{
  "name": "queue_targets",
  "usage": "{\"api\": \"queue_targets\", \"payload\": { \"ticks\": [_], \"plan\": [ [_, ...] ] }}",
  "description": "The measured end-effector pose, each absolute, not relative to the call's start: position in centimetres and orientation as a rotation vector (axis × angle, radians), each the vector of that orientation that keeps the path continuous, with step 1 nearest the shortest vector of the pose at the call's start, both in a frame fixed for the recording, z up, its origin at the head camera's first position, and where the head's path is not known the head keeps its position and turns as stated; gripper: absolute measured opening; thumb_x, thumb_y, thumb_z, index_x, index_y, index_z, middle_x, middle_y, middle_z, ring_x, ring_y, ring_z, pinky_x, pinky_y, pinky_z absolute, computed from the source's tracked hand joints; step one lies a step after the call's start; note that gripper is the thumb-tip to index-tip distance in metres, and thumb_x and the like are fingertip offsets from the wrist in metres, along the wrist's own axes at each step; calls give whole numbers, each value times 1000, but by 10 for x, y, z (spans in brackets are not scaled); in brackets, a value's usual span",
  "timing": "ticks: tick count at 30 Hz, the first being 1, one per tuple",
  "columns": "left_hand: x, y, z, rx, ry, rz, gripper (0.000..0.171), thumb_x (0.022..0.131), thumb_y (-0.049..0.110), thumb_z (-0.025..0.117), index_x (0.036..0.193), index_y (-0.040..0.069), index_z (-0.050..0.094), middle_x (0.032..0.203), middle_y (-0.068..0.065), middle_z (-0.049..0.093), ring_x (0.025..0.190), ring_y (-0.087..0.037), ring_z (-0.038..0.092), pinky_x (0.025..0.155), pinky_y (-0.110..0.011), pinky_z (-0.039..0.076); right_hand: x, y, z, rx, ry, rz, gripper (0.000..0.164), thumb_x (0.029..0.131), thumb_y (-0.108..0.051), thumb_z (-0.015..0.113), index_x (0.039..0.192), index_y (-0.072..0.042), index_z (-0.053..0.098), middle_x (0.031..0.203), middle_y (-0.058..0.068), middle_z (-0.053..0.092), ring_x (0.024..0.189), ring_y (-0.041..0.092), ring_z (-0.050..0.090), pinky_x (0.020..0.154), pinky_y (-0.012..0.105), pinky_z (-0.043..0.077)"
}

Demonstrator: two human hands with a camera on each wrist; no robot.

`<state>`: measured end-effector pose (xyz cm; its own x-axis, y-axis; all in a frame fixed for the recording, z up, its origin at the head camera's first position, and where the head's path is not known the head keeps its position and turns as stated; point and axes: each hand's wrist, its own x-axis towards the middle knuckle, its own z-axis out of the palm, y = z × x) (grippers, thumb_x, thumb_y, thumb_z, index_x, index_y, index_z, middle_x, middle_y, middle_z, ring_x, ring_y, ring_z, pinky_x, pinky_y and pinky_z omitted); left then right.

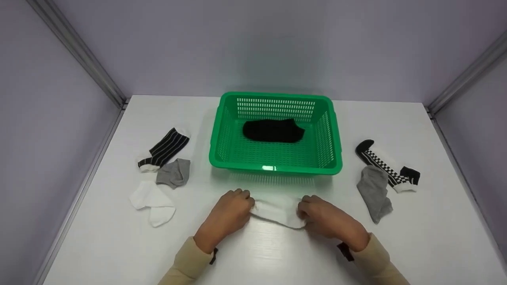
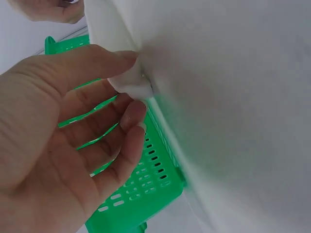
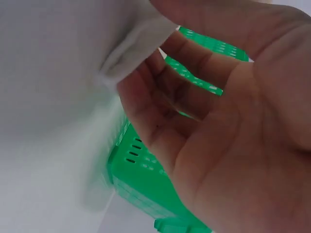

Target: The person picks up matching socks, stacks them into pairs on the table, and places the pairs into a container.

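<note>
A white sock [image 1: 277,211] lies crosswise low over the white table, in front of the green basket, stretched between both hands. My left hand [image 1: 233,209] pinches its left end; in the left wrist view the thumb [image 2: 119,60] presses on the white fabric [image 2: 104,24] and the other fingers curl below. At the opposite end my right hand [image 1: 326,217] pinches the sock, whose folded edge [image 3: 141,46] shows between thumb and fingers in the right wrist view. Inside the basket [image 1: 237,165], a black sock [image 1: 273,131] lies flat on the bottom.
To the left lie a black striped sock [image 1: 170,147], a grey sock [image 1: 174,173] and a white sock [image 1: 152,202]. On the right, a black-and-white checkered sock [image 1: 390,172] touches another grey sock [image 1: 374,192]. Walls [image 1: 277,47] enclose the table's back and sides.
</note>
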<state>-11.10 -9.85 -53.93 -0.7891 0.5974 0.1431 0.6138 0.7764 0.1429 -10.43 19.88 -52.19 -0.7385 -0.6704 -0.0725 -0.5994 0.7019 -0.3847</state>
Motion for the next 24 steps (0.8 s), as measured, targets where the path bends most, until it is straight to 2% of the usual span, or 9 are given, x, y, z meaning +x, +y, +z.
{"api": "queue_targets", "payload": {
  "ticks": [3, 8, 10, 16, 22, 24],
  "plan": [
    [-110, -103, -539, -983, -2910, -444, 11, 90, 2, 74, 96, 8, 81, 90, -4, 72, 86, -20, 66, 74, -32, 56, -107, 202, -523, -1021, 2674, -518, 17, 88, 4, 74, 91, -11, 68, 90, 0, 66, 87, 17, 62, 79, 33, 55],
    [-114, -111, -536, -829, -2974, -1054, 13, 97, 7, 66, 105, 6, 76, 102, -4, 72, 96, -18, 64, 87, -35, 56, -114, 205, -521, -861, 2672, -663, 11, 96, -1, 68, 99, -11, 70, 94, 1, 74, 90, 17, 70, 80, 37, 58],
    [-116, -114, -535, -752, -2969, -1258, 13, 101, 12, 64, 107, 7, 74, 103, -4, 71, 94, -15, 61, 84, -34, 55, -115, 206, -520, -813, 2674, -723, 10, 97, -2, 65, 102, -10, 68, 91, 0, 72, 86, 14, 67, 77, 33, 57],
    [-122, -118, -537, -673, -2910, -1495, 16, 109, 19, 56, 116, 9, 67, 96, -3, 70, 82, -8, 57, 74, -25, 50, -118, 205, -516, -709, 2669, -934, 7, 105, -8, 58, 112, -9, 62, 77, -8, 48, 73, 5, 49, 67, 22, 44],
    [-126, -115, -539, -601, -2875, -1605, 19, 109, 16, 54, 124, 9, 63, 95, -2, 68, 78, -6, 59, 69, -22, 51, -117, 202, -511, -635, 2657, -1111, 6, 109, -12, 55, 114, -10, 57, 79, -6, 50, 71, 4, 51, 64, 22, 46],
    [-126, -115, -540, -581, -2875, -1609, 21, 108, 13, 54, 127, 8, 62, 93, -4, 65, 74, -8, 54, 65, -23, 48, -117, 202, -510, -619, 2634, -1149, 6, 110, -13, 54, 115, -10, 57, 80, -4, 52, 70, 4, 52, 63, 22, 47]
  ]
}}
